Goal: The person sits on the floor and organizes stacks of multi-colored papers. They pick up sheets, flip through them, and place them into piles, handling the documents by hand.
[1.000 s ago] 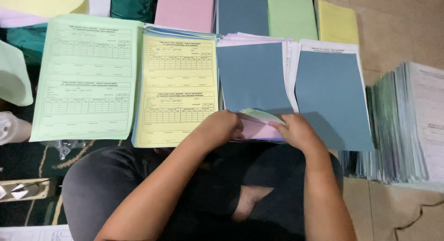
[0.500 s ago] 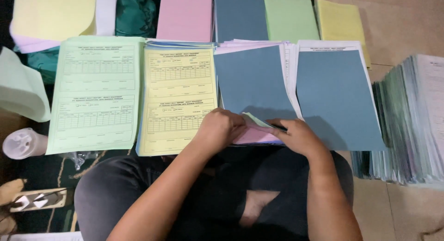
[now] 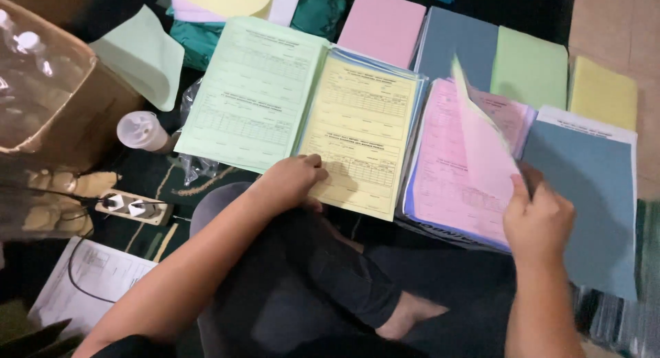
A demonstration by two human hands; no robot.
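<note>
Lifting one pink sheet [image 3: 481,135] cleanly calls for a light pinch at its lower edge, peeling toward 12 o'clock so the pink stack [image 3: 447,172] beneath stays squared. The right hand [image 3: 540,217] is closed on that sheet. At 9 o'clock, the left hand [image 3: 292,183] rests with curled fingers on the yellow forms [image 3: 361,131], gripping nothing.

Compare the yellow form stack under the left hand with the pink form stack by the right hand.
The yellow form stack lies flat and closed, its top sheet pressed by the left hand; the pink form stack has sheets raised on edge, held up by the right hand. The yellow stack sits beside the green form stack; the pink stack sits beside a blue sheet. Both carry printed tables and rest on the floor.
</note>
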